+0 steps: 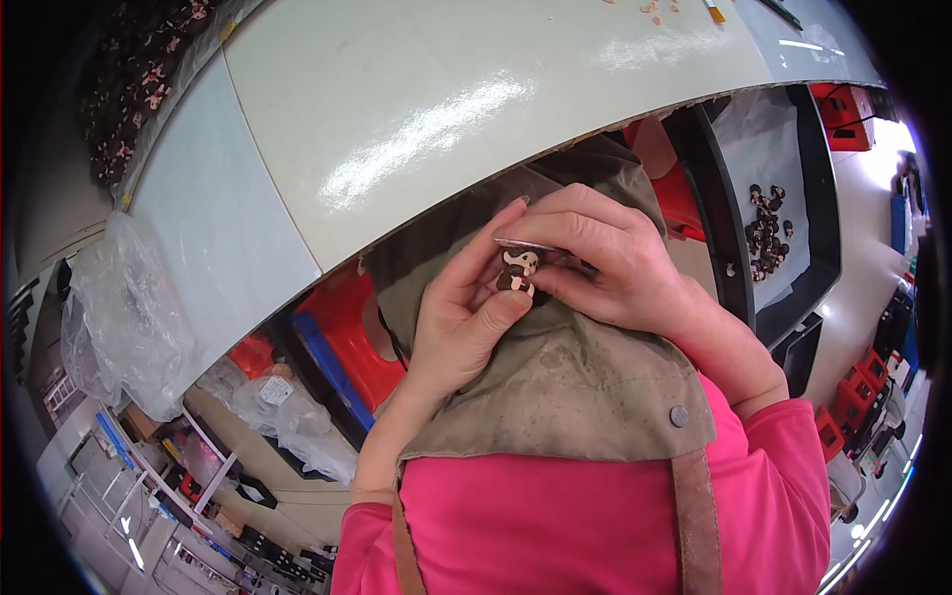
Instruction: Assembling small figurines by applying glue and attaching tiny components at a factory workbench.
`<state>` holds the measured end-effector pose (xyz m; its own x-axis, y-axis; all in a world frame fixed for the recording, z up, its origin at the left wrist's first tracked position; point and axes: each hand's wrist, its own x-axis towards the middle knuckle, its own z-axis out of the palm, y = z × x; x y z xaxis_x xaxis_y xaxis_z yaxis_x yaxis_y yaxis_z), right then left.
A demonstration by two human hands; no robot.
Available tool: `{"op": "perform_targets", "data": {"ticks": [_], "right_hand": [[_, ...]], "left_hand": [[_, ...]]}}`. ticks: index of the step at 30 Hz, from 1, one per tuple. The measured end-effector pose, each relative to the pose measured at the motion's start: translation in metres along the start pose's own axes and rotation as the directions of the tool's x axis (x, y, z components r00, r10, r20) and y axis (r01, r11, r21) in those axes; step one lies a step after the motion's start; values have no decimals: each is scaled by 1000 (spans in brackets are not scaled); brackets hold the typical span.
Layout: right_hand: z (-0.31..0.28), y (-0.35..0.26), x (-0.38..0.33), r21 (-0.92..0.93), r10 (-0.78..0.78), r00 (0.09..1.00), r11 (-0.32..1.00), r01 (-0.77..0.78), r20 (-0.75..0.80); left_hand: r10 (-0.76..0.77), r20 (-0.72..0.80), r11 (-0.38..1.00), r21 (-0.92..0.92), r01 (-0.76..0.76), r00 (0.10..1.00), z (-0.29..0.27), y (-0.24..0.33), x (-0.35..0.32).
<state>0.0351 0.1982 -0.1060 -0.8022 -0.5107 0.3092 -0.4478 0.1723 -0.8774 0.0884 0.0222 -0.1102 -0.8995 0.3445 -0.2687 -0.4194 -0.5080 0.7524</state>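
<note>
A pale bench (pixel 416 109) fills the upper frame; below it, at centre, left hand (pixel 464 319) and right hand (pixel 605 263) both pinch a small brown-and-white figurine (pixel 517 271), grips closed on it.

You hold one small brown-and-white figurine (pixel 517 271) between two hands: left hand (pixel 459 319), right hand (pixel 607 260). One black tray (pixel 731 238) at your right carries heap of similar figurines (pixel 766 230), too small to count. One white table (pixel 416 109).

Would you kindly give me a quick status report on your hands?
Left hand and right hand both pinching small brown-and-cream figurine. Clear flat piece against its top. Held over apron, nothing obstructing.
</note>
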Motion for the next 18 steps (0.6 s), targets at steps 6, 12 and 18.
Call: {"op": "perform_targets", "data": {"ticks": [6, 12, 18], "right_hand": [[-2, -1, -5, -7, 6, 1000, 1000, -5, 10], [-2, -2, -11, 19, 56, 997, 998, -55, -52], [-14, -10, -17, 259, 351, 935, 899, -352, 53]], "left_hand": [[7, -1, 1000, -9, -7, 1000, 2, -2, -1], [26, 42, 999, 21, -27, 999, 5, -1, 1], [79, 94, 971, 220, -98, 992, 1, -1, 1]]}}
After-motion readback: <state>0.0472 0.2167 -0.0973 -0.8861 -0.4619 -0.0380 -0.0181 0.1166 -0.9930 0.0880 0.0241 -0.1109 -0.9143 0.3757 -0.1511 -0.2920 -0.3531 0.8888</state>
